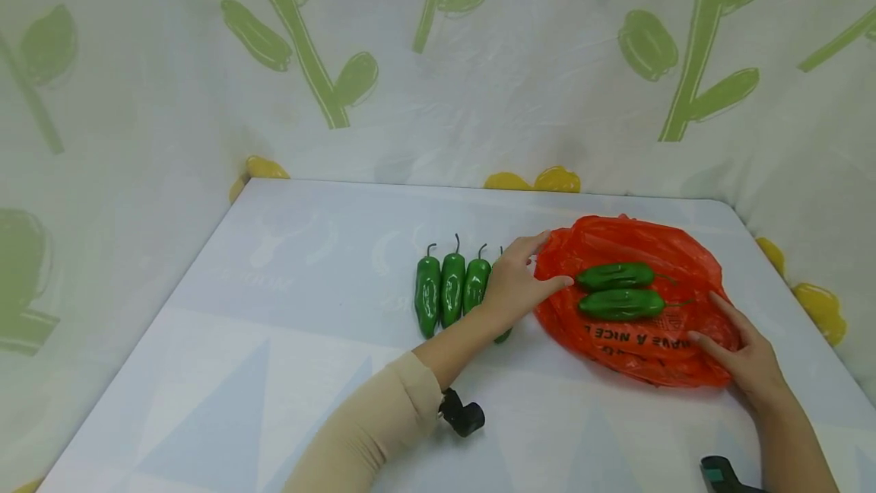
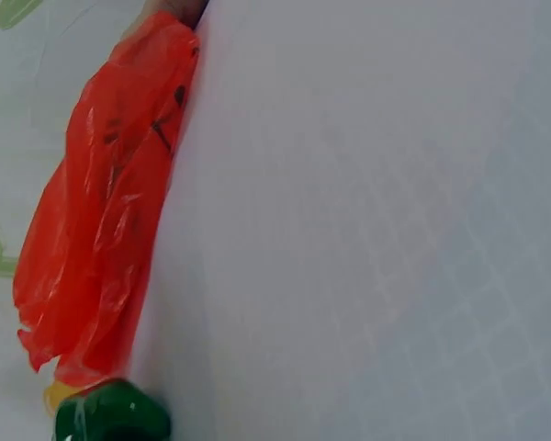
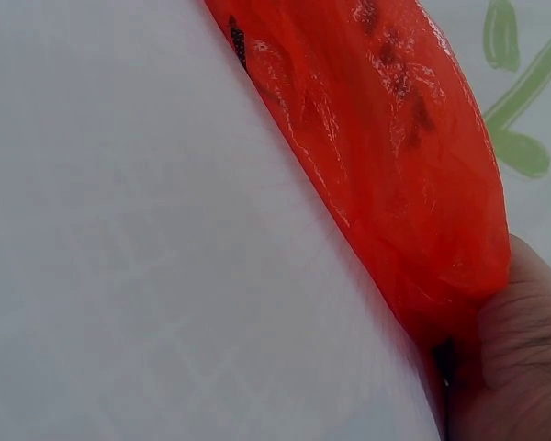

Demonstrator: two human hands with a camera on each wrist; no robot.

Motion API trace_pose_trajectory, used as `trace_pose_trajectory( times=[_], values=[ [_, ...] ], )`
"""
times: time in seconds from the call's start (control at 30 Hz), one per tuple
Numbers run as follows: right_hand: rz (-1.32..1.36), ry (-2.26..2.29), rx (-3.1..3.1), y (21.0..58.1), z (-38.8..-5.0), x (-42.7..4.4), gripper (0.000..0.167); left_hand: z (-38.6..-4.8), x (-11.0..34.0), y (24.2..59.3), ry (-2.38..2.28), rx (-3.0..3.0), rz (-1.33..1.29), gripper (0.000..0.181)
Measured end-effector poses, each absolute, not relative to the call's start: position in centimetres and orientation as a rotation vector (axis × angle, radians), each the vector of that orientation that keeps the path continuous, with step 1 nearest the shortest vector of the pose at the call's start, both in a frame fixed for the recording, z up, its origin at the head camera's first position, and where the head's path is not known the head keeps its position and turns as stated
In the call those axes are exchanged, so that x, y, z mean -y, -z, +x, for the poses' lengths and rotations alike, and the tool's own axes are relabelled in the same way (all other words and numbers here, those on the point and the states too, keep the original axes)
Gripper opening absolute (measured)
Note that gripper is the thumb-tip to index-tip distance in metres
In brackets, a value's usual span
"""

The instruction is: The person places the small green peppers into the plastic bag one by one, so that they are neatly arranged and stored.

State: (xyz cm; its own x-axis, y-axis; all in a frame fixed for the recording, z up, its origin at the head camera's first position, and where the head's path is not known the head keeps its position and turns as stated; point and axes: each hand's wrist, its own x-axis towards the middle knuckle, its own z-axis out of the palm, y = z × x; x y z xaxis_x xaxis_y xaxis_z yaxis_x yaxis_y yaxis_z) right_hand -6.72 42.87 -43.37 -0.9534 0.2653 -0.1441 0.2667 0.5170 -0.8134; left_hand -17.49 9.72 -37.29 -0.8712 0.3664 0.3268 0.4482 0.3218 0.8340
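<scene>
A red plastic bag (image 1: pixel 643 364) with black print lies spread out on the table's right side. Two green peppers (image 1: pixel 619 304) rest side by side on it, stems pointing right. At the bag's left edge is my left hand (image 1: pixel 513 284), thumb and fingers spread apart, the thumb reaching toward the peppers. My right hand (image 1: pixel 753 364) touches the bag's right edge with fingers and thumb apart; the right wrist view shows the thumb side against the red plastic (image 3: pixel 395 156). Several more green peppers (image 1: pixel 452 291) stand in a row to the left, one partly hidden by my left hand.
The white table (image 1: pixel 274 265) with pale blue triangles ends at a back edge against a leaf-patterned curtain (image 1: pixel 534 74). Black wrist devices (image 1: pixel 464 415) sit near both wrists. A green pepper (image 2: pixel 110 413) shows at the bottom of the left wrist view.
</scene>
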Motion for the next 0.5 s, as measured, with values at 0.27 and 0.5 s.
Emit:
trace_pose_trajectory(
  times=[0.27,0.5],
  values=[
    [0.495,1.451,-2.737,43.2,-6.7,-43.0,0.078,-17.5,-7.3,36.9,1.712,2.375,-0.704,0.07],
    [0.505,1.442,-2.722,43.0,-6.7,-42.8,0.077,-17.0,-5.0,36.5,1.665,2.298,-0.714,0.074]
  ],
)
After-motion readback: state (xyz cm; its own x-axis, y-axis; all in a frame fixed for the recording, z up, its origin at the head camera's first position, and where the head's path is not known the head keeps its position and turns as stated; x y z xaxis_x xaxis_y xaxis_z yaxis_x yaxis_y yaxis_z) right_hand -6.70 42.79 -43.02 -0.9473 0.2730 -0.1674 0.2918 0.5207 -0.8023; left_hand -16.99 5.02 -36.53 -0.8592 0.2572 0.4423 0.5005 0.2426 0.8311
